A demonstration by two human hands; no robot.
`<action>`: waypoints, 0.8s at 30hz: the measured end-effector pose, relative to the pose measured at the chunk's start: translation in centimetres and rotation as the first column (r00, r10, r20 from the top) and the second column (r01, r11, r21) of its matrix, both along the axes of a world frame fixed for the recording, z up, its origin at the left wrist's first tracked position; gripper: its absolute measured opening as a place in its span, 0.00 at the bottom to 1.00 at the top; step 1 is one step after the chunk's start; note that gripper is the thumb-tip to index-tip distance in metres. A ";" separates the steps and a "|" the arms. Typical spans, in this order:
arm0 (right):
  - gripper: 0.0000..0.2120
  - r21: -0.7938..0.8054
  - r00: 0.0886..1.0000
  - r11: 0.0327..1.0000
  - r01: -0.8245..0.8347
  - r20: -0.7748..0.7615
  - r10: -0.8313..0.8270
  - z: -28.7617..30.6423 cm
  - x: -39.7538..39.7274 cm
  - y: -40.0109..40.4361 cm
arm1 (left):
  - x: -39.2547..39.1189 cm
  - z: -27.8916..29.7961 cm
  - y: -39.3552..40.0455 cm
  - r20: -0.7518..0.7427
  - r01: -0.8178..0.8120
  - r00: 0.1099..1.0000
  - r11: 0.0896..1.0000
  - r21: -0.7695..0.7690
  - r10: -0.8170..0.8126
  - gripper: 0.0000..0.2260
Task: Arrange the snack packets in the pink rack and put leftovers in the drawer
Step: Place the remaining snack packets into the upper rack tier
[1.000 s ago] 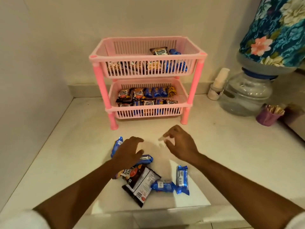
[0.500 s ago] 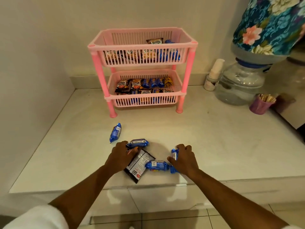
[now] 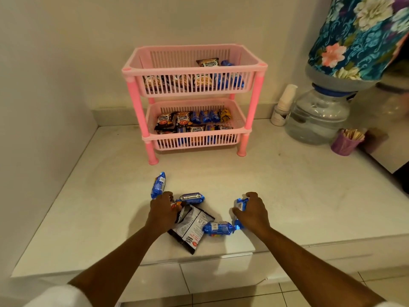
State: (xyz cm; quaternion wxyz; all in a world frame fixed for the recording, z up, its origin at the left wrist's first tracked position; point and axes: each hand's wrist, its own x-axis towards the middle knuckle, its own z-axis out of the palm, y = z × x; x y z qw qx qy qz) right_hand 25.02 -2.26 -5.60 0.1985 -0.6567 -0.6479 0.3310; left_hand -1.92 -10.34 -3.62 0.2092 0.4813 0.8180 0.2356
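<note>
Packets left over lie in a loose group on the white counter (image 3: 287, 196) near its front edge, well apart from the pink rack (image 3: 194, 72), whose two tiers both hold packets. Left hand (image 3: 162, 212) rests on the black peanut packet (image 3: 191, 229), fingers curled around a small packet; which one cannot be told. Right hand (image 3: 252, 212) grips a blue packet (image 3: 240, 203), fingers curled over it. Another blue packet (image 3: 218, 228) lies between the hands. A water dispenser (image 3: 318, 116) stands to the right.
</note>
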 end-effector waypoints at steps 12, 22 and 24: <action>0.19 -0.114 0.903 0.993 0.019 -0.424 -0.066 5.1 -5.0 1.9 | -0.8 4.9 1.6 -0.018 0.169 0.984 0.905 0.390 -0.176 0.22; 0.10 -0.258 0.701 0.952 -0.166 -0.710 -0.070 10.8 -11.3 1.4 | 0.3 7.8 3.9 0.030 0.384 0.889 0.781 0.493 -0.456 0.29; 0.12 -0.258 0.695 0.948 -0.184 -0.716 -0.060 10.9 -12.0 1.4 | -0.1 8.0 4.1 0.011 0.397 0.883 0.759 0.515 -0.469 0.29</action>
